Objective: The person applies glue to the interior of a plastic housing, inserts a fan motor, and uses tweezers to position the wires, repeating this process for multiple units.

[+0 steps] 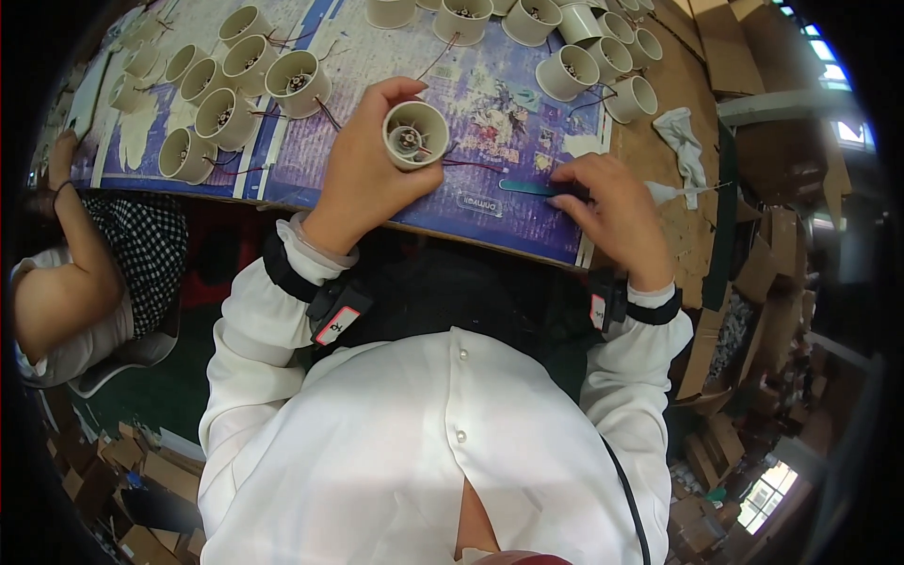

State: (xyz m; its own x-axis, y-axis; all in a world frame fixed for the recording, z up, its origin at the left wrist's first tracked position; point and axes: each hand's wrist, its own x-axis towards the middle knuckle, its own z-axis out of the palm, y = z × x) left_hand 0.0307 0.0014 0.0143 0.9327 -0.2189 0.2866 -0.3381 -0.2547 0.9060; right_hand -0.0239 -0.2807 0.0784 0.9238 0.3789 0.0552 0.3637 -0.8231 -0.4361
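My left hand [356,184] is closed around a white round cup-shaped housing [415,121] and tilts its open top toward me. Inside sits a small motor-like part [408,141], and red and dark wires [471,165] trail from the housing to the right. To the right, low over the table, my right hand [614,202] pinches a slim flat teal tool [527,187] between thumb and fingers. Its exact kind I cannot make out, and its right end is hidden in my hand. The tool's free end lies near the wire ends, apart from the housing.
The table [377,71] has a blue-purple printed covering. Similar wired housings [292,83] stand in groups at the left, and more housings [568,72] at the back right. A white cloth [680,141] lies on the right. A co-worker's arm [89,235] is at the left.
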